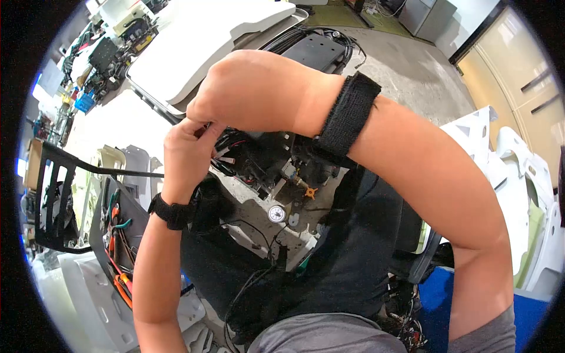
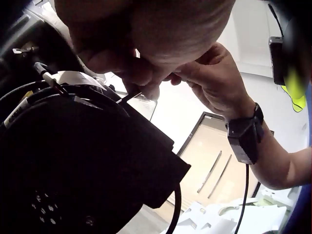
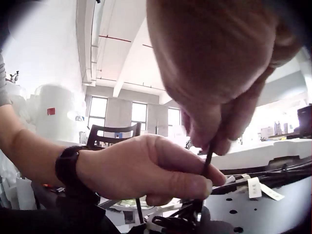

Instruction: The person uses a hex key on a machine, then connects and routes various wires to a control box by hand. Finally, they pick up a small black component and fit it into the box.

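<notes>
the right hand (image 3: 214,73) and left hand (image 3: 131,168) meet at a thin black strand (image 3: 208,163), seen most clearly in the right wrist view. the strand's long axis runs steeply there, close to upright, its upper end leaning slightly to the right. the upper end goes up into the right hand, whose thumb and fingers pinch it narrowly from above; the lower part points down past the left hand's thumb, toward a black cable bundle (image 3: 173,220). the left hand holds the strand just below the right, between thumb and forefinger. whether the strand joins the bundle is too hidden to tell. to the right of the strand in that view lies a grey panel with dark holes (image 3: 234,212), and near it a white paper tag (image 3: 254,189) hangs by the cables. in the head view the two hands touch or nearly touch, the right arm arching over from the right, with a black strap (image 1: 352,112) on its wrist. below them is machinery with an orange star-shaped knob (image 1: 310,192) and a round white-faced gauge (image 1: 276,213). a large white cover (image 1: 194,53) lies beyond the hands; hand tools (image 1: 118,232) sit to the left.
</notes>
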Available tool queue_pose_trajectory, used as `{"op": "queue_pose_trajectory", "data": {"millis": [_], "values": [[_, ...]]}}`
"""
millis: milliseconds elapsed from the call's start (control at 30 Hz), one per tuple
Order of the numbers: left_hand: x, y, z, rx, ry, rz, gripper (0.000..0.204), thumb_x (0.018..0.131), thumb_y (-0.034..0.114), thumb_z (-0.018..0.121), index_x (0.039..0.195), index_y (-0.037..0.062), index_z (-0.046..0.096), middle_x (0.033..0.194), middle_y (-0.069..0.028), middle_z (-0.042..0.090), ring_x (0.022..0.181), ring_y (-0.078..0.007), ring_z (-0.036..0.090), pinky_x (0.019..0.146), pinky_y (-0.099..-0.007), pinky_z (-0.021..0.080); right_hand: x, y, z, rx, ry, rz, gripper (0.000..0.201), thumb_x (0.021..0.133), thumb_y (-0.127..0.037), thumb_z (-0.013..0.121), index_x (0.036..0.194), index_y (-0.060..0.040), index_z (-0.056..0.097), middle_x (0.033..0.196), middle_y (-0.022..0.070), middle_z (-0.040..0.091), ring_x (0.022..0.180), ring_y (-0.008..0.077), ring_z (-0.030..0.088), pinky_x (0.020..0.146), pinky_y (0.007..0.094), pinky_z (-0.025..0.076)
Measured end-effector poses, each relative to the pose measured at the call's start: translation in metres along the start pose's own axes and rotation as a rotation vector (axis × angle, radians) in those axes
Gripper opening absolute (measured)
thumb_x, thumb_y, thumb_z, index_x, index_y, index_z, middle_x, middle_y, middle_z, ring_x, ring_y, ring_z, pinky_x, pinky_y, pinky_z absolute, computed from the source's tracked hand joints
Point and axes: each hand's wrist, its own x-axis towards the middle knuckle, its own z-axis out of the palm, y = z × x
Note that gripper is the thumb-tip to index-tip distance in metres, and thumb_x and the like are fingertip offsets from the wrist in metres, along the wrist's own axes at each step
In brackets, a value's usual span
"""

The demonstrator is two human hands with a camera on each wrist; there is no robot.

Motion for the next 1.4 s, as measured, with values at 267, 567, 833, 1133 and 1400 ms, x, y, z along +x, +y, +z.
{"op": "queue_pose_trajectory", "data": {"millis": [267, 567, 833, 1133, 1400], "values": [[0.003, -0.018, 0.004, -0.248, 0.045, 0.064, 0.011, 0.085, 0.011, 0.073, 0.09, 0.0016, 0.069, 0.066, 0.0055, 0.059, 0.055, -0.0013, 0.047, 0.048, -0.0196, 0.037, 0.0, -0.017, -0.007, 0.156, -0.047, 0.472, 0.016, 0.078, -0.024, 0.066, 0.082, -0.0087, 0.069, 0.076, 0.0159, 0.068, 0.077, 0.0327, 0.068, 0.072, 0.0412, 0.054], [0.003, -0.008, 0.007, -0.252, 0.057, 0.004, 0.012, 0.085, 0.01, 0.073, 0.083, 0.0016, 0.066, 0.069, 0.0042, 0.06, 0.061, -0.0012, 0.049, 0.054, -0.0188, 0.04, -0.003, -0.01, 0.015, 0.148, 0.068, 0.445, 0.018, 0.079, -0.022, 0.064, 0.074, -0.0046, 0.068, 0.076, 0.0174, 0.067, 0.078, 0.0324, 0.068, 0.07, 0.0417, 0.054], [0.003, -0.015, 0.008, -0.151, 0.036, 0.024, 0.01, 0.085, 0.008, 0.07, 0.091, 0.0011, 0.067, 0.07, 0.0028, 0.058, 0.062, -0.0037, 0.051, 0.056, -0.0218, 0.043, 0.004, -0.018, 0.015, 0.195, 0.079, 0.464, 0.013, 0.078, -0.016, 0.062, 0.086, -0.0073, 0.069, 0.077, 0.0151, 0.067, 0.078, 0.0333, 0.067, 0.069, 0.0416, 0.053], [-0.005, 0.001, -0.001, -0.193, -0.009, -0.066, 0.014, 0.085, 0.012, 0.072, 0.096, 0.0026, 0.072, 0.069, -0.0012, 0.066, 0.059, -0.0062, 0.056, 0.053, -0.0234, 0.046, 0.005, -0.017, 0.013, 0.373, 0.195, 0.354, 0.015, 0.081, -0.019, 0.064, 0.087, -0.0088, 0.073, 0.083, 0.0121, 0.069, 0.076, 0.0325, 0.066, 0.069, 0.039, 0.052], [0.0, -0.011, 0.008, -0.162, 0.09, 0.07, 0.015, 0.08, 0.014, 0.077, 0.089, 0.0029, 0.072, 0.075, -0.0078, 0.07, 0.064, -0.0097, 0.061, 0.063, -0.0254, 0.049, 0.004, -0.014, 0.02, 0.326, 0.053, 0.507, 0.021, 0.081, -0.025, 0.065, 0.082, -0.0045, 0.072, 0.074, 0.0153, 0.067, 0.072, 0.0343, 0.064, 0.066, 0.0402, 0.051]]}}
